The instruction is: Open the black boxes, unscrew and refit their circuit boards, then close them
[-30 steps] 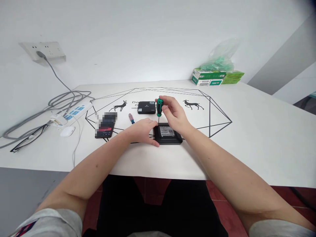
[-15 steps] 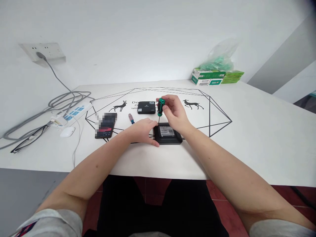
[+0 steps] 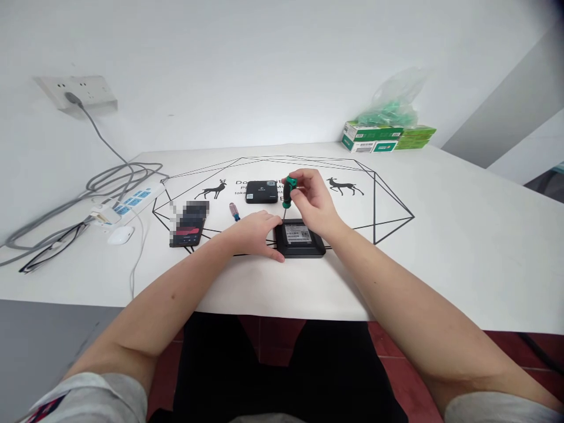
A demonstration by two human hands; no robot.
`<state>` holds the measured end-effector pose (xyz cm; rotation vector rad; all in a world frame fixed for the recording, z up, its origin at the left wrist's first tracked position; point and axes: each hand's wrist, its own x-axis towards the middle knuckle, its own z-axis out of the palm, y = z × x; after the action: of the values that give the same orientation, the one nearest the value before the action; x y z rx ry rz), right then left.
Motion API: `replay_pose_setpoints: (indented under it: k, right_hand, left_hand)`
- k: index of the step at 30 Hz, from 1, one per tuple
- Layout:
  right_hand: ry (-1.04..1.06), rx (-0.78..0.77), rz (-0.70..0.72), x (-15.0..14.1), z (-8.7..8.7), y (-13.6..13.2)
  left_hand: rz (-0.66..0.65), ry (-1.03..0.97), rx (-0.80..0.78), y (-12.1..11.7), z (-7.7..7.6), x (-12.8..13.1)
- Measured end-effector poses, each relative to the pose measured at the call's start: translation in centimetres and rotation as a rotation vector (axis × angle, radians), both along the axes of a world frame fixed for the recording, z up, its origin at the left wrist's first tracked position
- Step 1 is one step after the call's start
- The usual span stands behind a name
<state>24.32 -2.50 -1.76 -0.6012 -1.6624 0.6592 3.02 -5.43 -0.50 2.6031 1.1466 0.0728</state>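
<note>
Two hands, one dark gadget and a very white desk

So the black device (image 3: pixel 304 251) lies flat on the near middle part of the desk (image 3: pixel 462 252), a squarish slab with raised edges and one pale printed label. The left hand (image 3: pixel 255 232) is on its 9 o'clock side, fingers pressed together near the far-left corner, thumb spread away toward the near-left one. The right hand (image 3: pixel 316 205) pinches the screwdriver (image 3: pixel 289 191), a chunky green-and-black handle, between thumb and fingers, with the thin metal shaft going down to the 11 o'clock corner. Can't tell what exactly the tip touches.

Going outward from the device: a small black box (image 3: pixel 261 192), rounded and smooth, at 11 o'clock. A second driver (image 3: pixel 234 211), clear-ish pinkish handle, at 10. One phone (image 3: pixel 192 226), partly pixelated, and one glossy white rounded case (image 3: pixel 120 235), both around 9. One power strip (image 3: pixel 143 197) and coiled grey cable (image 3: pixel 94 179) sit between 9 and 10.

The desk surface is matte white with black geometric lines, some half-covered lettering and two printed deer. A crinkly see-through bag (image 3: pixel 394 106) tops some green and white cartons (image 3: pixel 374 138) between 1 and 2. Plain white wall (image 3: pixel 264 76), one socket panel (image 3: pixel 94 89) at 10, red tiled floor (image 3: pixel 394 364) at 6.
</note>
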Motion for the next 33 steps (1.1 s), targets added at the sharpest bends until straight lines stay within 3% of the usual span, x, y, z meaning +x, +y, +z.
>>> replay_pose_setpoints:
  k: [4,11,17,24,30,33]
  right_hand:
    - [-0.047,0.058,-0.078,0.13,-0.10,0.23]
    - [-0.009,-0.005,0.049,0.05,0.16,-0.16]
    - [-0.071,0.123,-0.109,0.26,0.13,0.17]
    - [-0.026,0.031,0.030,0.13,0.28,-0.31]
    - [-0.048,0.087,-0.083,0.12,0.06,0.14]
    - [-0.030,0.071,-0.072,0.10,0.16,-0.06]
  left_hand:
    - [-0.013,-0.013,0.007,0.18,-0.36,-0.06]
    - [-0.004,-0.003,-0.001,-0.06,-0.02,-0.08]
    - [0.003,-0.013,0.001,0.17,-0.40,-0.16]
    - [-0.006,-0.011,0.001,0.03,-0.22,-0.14]
    - [-0.005,-0.013,0.004,0.19,-0.43,-0.08]
    - [-0.010,-0.012,0.012,0.21,-0.38,-0.05]
